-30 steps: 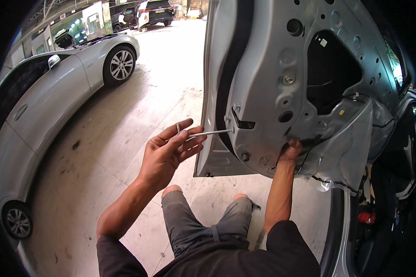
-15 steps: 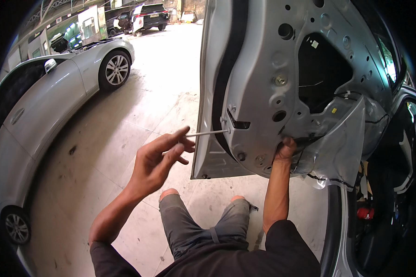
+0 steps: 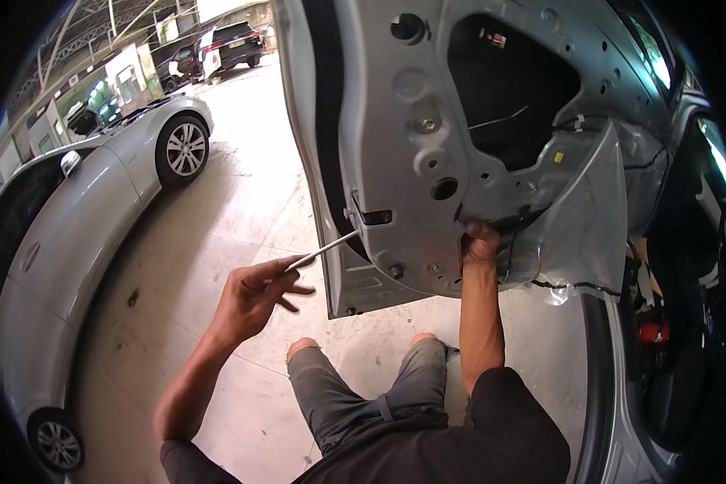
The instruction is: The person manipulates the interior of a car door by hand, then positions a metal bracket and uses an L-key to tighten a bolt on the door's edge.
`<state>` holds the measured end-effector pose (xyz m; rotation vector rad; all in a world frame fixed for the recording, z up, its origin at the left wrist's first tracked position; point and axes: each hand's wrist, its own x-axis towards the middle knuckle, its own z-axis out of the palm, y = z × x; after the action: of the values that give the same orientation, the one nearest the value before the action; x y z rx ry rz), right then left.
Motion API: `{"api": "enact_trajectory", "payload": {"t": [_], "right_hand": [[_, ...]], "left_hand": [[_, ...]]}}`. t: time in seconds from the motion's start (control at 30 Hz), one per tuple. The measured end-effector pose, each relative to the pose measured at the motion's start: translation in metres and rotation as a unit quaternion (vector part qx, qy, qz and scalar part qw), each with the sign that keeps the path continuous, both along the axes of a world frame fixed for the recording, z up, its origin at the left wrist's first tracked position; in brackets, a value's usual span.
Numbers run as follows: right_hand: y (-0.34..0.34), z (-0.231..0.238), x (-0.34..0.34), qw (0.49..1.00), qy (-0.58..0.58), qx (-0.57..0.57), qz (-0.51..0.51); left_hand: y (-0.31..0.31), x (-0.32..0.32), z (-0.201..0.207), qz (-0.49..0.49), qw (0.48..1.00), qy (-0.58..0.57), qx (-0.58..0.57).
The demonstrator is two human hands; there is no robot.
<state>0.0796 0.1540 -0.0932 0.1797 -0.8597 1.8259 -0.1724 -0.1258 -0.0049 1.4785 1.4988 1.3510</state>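
Holding metal rod (image 3: 324,250) at car door (image 3: 391,165)

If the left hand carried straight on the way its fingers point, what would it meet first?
Past the slim metal rod it touches, the left hand would probably meet the open car door's edge; depth is unclear.

Over my remote feed I make out a plain black top (image 3: 452,456), its short sleeves (image 3: 500,399) ending well short of the left hand (image 3: 254,300) and right hand (image 3: 480,244). Below and between the hands are faded grey shorts (image 3: 327,391) (frayed, it seems, at the hem (image 3: 451,351) under the right), with a narrow strap (image 3: 385,406) at the middle.
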Motion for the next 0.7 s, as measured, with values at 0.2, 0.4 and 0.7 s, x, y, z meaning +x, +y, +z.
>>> {"api": "enact_trajectory", "payload": {"t": [0.2,0.4,0.7], "right_hand": [[-0.006,0.006,0.001,1.000,0.006,-0.001,-0.008],[-0.014,0.011,0.000,1.000,-0.009,-0.008,0.008],[-0.016,0.016,-0.003,1.000,-0.009,-0.011,-0.005]], "left_hand": [[0.005,-0.012,0.019,0.169,0.774,0.546,0.273],[0.009,0.012,0.025,0.150,0.915,0.315,0.204],[0.015,0.026,0.007,0.100,0.963,-0.204,0.143]]}}
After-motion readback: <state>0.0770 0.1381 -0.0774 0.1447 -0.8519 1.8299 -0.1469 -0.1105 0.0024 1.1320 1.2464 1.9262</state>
